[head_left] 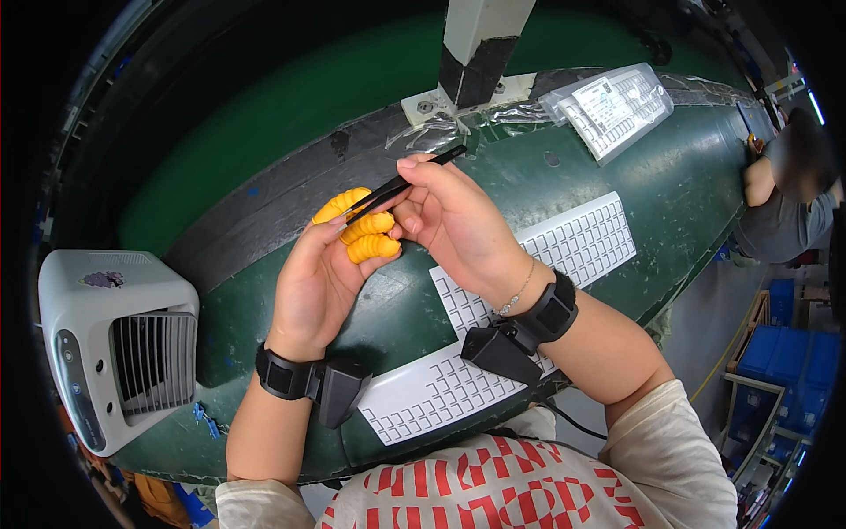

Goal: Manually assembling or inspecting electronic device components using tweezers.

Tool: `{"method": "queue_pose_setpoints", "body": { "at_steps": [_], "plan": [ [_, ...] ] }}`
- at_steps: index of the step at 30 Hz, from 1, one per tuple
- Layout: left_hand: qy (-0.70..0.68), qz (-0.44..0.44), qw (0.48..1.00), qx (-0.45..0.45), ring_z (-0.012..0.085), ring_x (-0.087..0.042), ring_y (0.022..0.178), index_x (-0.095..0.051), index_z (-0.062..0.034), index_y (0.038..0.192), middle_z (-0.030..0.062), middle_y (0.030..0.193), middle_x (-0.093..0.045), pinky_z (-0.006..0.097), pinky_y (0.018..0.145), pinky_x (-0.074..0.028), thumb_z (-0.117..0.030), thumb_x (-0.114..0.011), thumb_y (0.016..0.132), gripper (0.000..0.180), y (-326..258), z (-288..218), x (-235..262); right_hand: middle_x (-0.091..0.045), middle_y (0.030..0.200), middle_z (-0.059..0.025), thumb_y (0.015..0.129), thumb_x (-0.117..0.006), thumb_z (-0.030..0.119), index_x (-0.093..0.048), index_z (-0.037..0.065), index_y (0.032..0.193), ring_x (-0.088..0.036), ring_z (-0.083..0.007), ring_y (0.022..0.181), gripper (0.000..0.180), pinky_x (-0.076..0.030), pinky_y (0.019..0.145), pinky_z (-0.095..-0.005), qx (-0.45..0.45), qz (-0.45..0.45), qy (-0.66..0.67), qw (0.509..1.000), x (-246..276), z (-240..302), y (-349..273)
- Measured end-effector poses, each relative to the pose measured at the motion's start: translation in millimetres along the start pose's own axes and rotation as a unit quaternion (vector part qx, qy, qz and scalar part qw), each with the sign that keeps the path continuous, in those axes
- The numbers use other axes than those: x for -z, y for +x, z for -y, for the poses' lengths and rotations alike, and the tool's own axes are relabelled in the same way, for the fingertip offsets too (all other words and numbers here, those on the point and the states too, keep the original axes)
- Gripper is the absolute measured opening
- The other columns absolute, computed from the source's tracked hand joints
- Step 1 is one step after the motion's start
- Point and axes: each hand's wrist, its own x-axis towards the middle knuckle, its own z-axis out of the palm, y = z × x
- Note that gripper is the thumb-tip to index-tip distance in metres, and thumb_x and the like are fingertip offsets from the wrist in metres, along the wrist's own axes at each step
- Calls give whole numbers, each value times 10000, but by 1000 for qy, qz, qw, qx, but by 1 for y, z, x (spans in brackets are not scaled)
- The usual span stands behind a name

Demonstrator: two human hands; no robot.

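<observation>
My left hand (319, 275) is raised above the green table (670, 189), palm up, with yellow rubber finger cots (363, 231) on three curled fingertips. My right hand (460, 222) pinches black tweezers (401, 182) whose tips reach the left hand's covered fingertips. Whatever sits between the tweezer tips is too small to tell. Both wrists wear black bands with small black devices. Under my hands lie two white keyboard frames (586, 240) end to end on the table.
A grey and white fan unit (119, 339) stands at the table's left end. A wrapped keyboard part (612, 108) lies at the far side by a white post (480, 44). Another person (784, 189) sits at the far right. Blue crates (784, 361) stand on the floor.
</observation>
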Motion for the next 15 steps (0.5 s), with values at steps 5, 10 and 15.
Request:
{"method": "queue_pose_setpoints", "body": {
  "at_steps": [5, 10, 15],
  "plan": [
    [3, 8, 1000, -3, 214, -526, 848, -415, 1, 1053, 153, 962, -517, 315, 762, -429, -166, -335, 829, 291, 0, -1, -1, -541, 693, -33, 806, -465, 173, -453, 88, 734, -400, -62, 536, 112, -351, 533, -183, 5, 6, -1, 1000, 0, 0, 0],
    [4, 13, 1000, -7, 216, -519, 873, -409, 0, 1053, 155, 1024, -493, 316, 768, -428, -167, -334, 829, 290, -1, -1, -2, -539, 695, -32, 807, -463, 184, -435, 93, 734, -398, -59, 536, 120, -347, 535, -186, 2, 13, -14, 1000, 0, 1, 0],
    [2, 8, 1000, -6, 217, -520, 869, -409, 1, 1055, 153, 999, -501, 316, 768, -428, -166, -334, 828, 291, -1, -1, -3, -520, 631, -4, 800, -482, 185, -469, 96, 700, -441, -37, 524, 134, -378, 534, -172, 8, 6, -4, 1000, 0, 0, 0]
  ]
}}
